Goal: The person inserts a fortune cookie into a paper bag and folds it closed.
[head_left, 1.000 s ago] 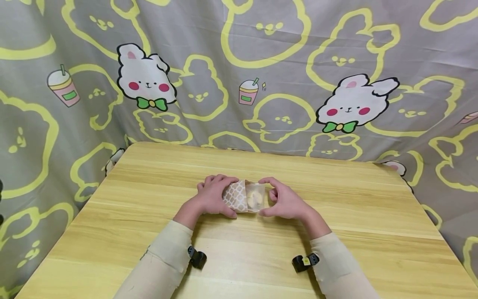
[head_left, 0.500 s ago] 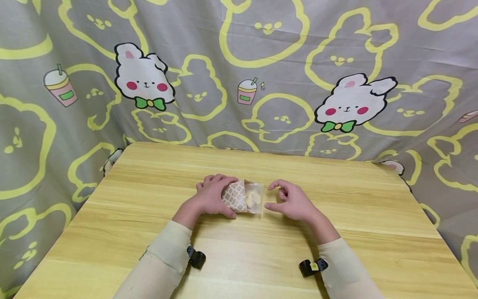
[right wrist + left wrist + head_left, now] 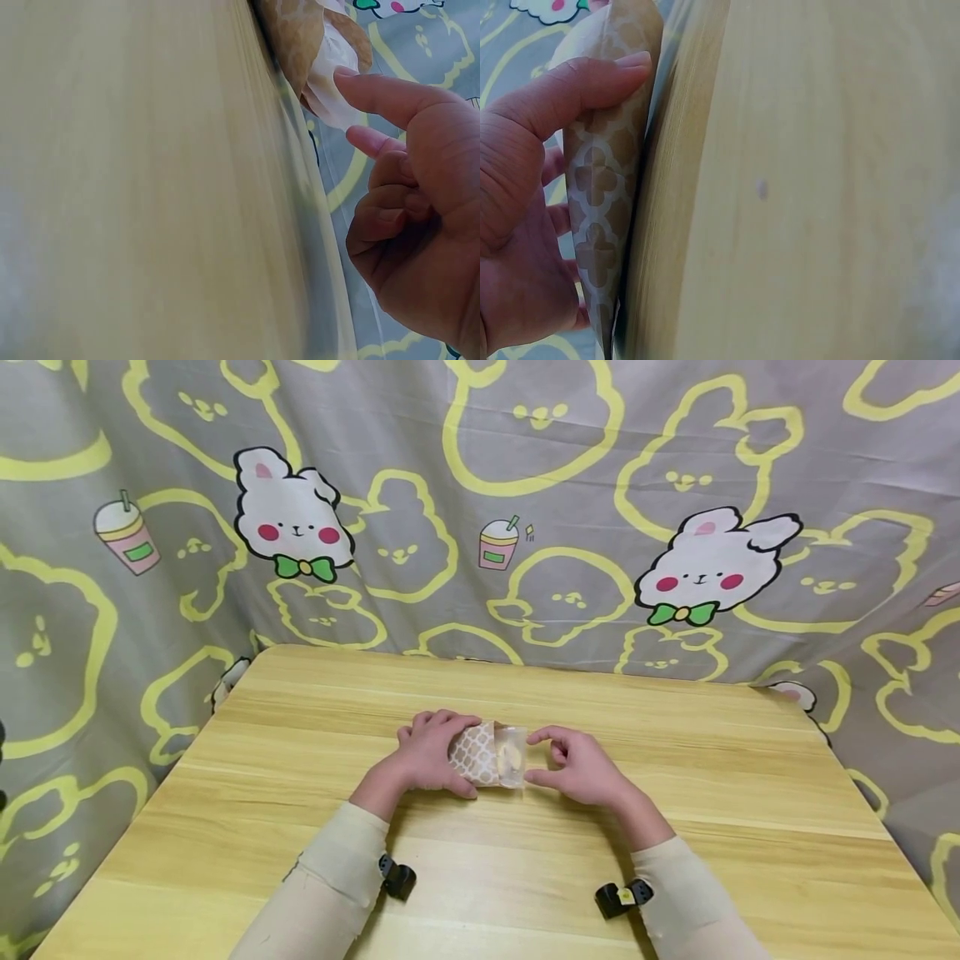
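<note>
A brown paper bag (image 3: 474, 755) with a white lattice pattern lies on the table, its mouth facing right. My left hand (image 3: 431, 752) grips its closed half, the thumb (image 3: 604, 86) across the near side and the fingers behind. From the mouth sticks out a clear plastic packet (image 3: 511, 760) with pale yellowish pieces in it. My right hand (image 3: 581, 768) is at the packet's outer end, thumb and index finger spread apart, their tips right at its edge. Its other fingers (image 3: 386, 214) are curled into the palm. The packet's inner part is hidden in the bag.
The wooden table (image 3: 480, 877) reaches back to a grey curtain (image 3: 420, 435) with yellow outlines and white rabbits. Black wrist cameras sit at both cuffs, the left camera (image 3: 397, 878) and the right camera (image 3: 622, 897).
The right hand let go of the packet's end, drew back to the right, then came in again to its edge. The packet sticks out slightly less. The left hand kept its grip.
</note>
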A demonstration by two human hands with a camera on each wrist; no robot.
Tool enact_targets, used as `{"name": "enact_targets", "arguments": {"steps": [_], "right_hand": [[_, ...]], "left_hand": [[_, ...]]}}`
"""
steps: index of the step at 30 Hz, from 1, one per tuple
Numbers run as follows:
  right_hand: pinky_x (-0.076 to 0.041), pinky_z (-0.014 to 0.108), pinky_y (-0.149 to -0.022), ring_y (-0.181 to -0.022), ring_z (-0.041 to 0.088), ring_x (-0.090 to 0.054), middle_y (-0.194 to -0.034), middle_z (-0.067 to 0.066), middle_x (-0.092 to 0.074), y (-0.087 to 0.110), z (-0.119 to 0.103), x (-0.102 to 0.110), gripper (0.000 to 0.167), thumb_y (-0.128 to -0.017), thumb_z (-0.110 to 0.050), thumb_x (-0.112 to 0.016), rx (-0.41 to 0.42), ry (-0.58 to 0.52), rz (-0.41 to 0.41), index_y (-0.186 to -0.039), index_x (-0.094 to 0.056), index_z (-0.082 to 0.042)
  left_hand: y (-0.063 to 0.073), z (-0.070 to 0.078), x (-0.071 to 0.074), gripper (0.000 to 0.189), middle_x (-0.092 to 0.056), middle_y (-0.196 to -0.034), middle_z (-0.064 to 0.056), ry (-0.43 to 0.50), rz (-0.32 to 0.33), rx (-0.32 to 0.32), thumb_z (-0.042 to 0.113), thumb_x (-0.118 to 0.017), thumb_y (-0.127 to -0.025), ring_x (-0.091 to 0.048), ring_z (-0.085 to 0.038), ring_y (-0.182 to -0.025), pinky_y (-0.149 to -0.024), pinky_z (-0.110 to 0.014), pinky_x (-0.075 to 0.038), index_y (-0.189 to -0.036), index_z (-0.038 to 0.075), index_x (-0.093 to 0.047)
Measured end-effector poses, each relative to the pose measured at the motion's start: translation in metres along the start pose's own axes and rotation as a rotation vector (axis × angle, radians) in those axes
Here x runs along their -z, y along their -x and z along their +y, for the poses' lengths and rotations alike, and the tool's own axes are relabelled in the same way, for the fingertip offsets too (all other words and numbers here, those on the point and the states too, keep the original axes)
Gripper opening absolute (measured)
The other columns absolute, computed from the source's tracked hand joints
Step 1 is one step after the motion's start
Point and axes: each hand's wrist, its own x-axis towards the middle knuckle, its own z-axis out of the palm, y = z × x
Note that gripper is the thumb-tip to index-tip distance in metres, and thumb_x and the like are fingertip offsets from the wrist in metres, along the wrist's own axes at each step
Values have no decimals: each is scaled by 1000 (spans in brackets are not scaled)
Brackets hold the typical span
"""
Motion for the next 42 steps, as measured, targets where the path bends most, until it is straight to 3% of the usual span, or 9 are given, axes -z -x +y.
{"name": "enact_targets", "arguments": {"steps": [11, 24, 34, 42], "right_hand": [[-34, 29, -55, -52, 10, -30, -62, -5, -31, -7, -2, -8, 44, -82, -25, -85, 32, -39, 13, -120, -65, -15], [-33, 28, -54, -51, 9, -31, -62, -6, -32, -14, -6, -16, 47, -83, -29, -85, 42, -13, -11, -122, -64, -14], [-32, 27, -52, -50, 9, -31, -61, -7, -34, -13, -8, -18, 64, -80, -35, -86, 11, 4, -9, -133, -61, -10], [-31, 27, -53, -51, 9, -29, -60, -7, -32, -15, -7, -20, 64, -79, -31, -87, 30, -10, -2, -133, -61, -9]], "left_hand": [[-1, 0, 0, 109, -44, -143, -2, -19, 7, 1, 45, -96, -54, -26, -35, -134, -98, -55, -23, -150, 32, -45], [-2, 3, 1, 109, -45, -140, -1, -33, 21, 2, 44, -96, -54, -28, -33, -131, -95, -52, -24, -149, 31, -46], [0, 5, 1, 109, -45, -140, -2, -48, 32, 7, 44, -96, -54, -28, -34, -131, -95, -53, -24, -150, 31, -45], [-2, 6, 1, 110, -46, -139, -2, -54, 32, 7, 43, -96, -54, -28, -34, -130, -95, -53, -24, -150, 30, -45]]}}
